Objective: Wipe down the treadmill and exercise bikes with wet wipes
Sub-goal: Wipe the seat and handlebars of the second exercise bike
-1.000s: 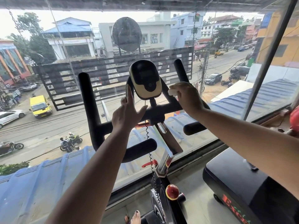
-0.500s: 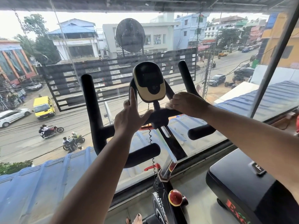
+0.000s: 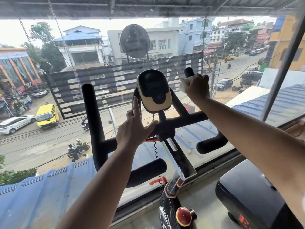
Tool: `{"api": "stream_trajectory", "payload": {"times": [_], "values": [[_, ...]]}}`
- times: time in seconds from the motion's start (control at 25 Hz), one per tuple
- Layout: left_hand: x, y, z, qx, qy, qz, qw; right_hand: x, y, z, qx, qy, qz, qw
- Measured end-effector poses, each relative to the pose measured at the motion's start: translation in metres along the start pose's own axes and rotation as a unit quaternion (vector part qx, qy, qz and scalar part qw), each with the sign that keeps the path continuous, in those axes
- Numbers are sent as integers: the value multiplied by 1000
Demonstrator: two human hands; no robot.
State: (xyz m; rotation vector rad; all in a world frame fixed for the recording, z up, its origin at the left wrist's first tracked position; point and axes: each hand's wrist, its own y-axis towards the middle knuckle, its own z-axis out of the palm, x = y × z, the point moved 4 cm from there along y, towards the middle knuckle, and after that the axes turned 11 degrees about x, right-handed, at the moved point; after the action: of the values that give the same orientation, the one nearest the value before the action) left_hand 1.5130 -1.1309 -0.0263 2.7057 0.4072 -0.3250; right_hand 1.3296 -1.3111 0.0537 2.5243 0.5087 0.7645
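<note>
Nearest the camera, the round red resistance knob [image 3: 183, 216] on the exercise bike's frame and the black machine housing with red lettering [image 3: 247, 195] to its right sit untouched by either hand. Further up, the left hand [image 3: 133, 128] stays braced where it was a second ago: its fingers are apart and mostly straight, the index finger points up beside the black-and-cream oval console [image 3: 154, 91], and the thumb rests on the black padded crossbar [image 3: 189, 119], gripping nothing. The change is in the right hand [image 3: 196, 88]. A second ago it worked close beside the console, then dipped to the crossbar junction; now it has climbed the black foam right-hand horn [image 3: 189, 72] almost to the tip. Its fingers are curled tight round the crumpled white wet wipe [image 3: 184, 84], pressing it against the horn. I judge that the centre of the handlebar is done and the wiping is moving outward; the left horn [image 3: 90, 104], the lower grips, the frame and the neighbouring machine still look to be waiting. Beyond the glass lies the street.
</note>
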Motion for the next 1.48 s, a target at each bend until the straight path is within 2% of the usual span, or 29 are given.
{"api": "stream_trajectory", "payload": {"times": [0.04, 0.12, 0.28, 0.4, 0.52, 0.64, 0.72, 0.84, 0.92, 1.0, 1.08, 1.16, 1.2, 1.28, 1.32, 1.4, 1.48], "values": [[0, 0, 0, 0, 4, 1, 1000, 1, 7, 8, 71, 90, 67, 991], [-2, -1, -1, -2, 8, 6, 1000, 9, 15, 23, 166, 244, 139, 945], [-2, 0, -1, -2, 9, 2, 1000, 31, 23, 39, 201, 363, 142, 899], [-3, -1, -2, -1, 11, 8, 1000, 37, 17, 50, 246, 466, 153, 836], [-1, 0, -3, -6, 10, 6, 1000, 30, 6, 51, 274, 504, 170, 802], [0, 0, -3, -8, 5, 12, 1000, 15, -12, 49, 314, 443, 180, 820], [-1, 0, -2, 6, -3, 10, 1000, 6, -22, 50, 305, 383, 155, 858], [-2, 1, 2, -18, 28, 7, 999, -4, -28, 44, 234, 226, 41, 945], [-8, -1, 5, -88, 91, 51, 991, -8, -41, 41, 202, 86, -40, 975], [-16, -4, 9, -135, 121, 88, 979, -19, -57, 37, 190, 51, -111, 974], [-23, -4, 12, -153, 138, 94, 974, -40, -65, 29, 229, 23, -166, 959], [-32, -5, 16, -156, 167, 113, 967, -62, -68, 17, 300, -7, -154, 942], [-38, -5, 19, -149, 186, 130, 962, -74, -65, 11, 304, -49, -126, 943], [-52, -3, 24, -133, 222, 164, 952, -80, -59, 4, 254, -76, -80, 961], [-60, 0, 27, -125, 243, 179, 945, -76, -60, 3, 229, -49, -63, 970], [-76, 7, 30, -111, 282, 195, 933, -67, -66, 14, 221, -15, -89, 971], [-90, 16, 31, -80, 312, 193, 927, -61, -75, 25, 262, -38, -158, 951]]}}
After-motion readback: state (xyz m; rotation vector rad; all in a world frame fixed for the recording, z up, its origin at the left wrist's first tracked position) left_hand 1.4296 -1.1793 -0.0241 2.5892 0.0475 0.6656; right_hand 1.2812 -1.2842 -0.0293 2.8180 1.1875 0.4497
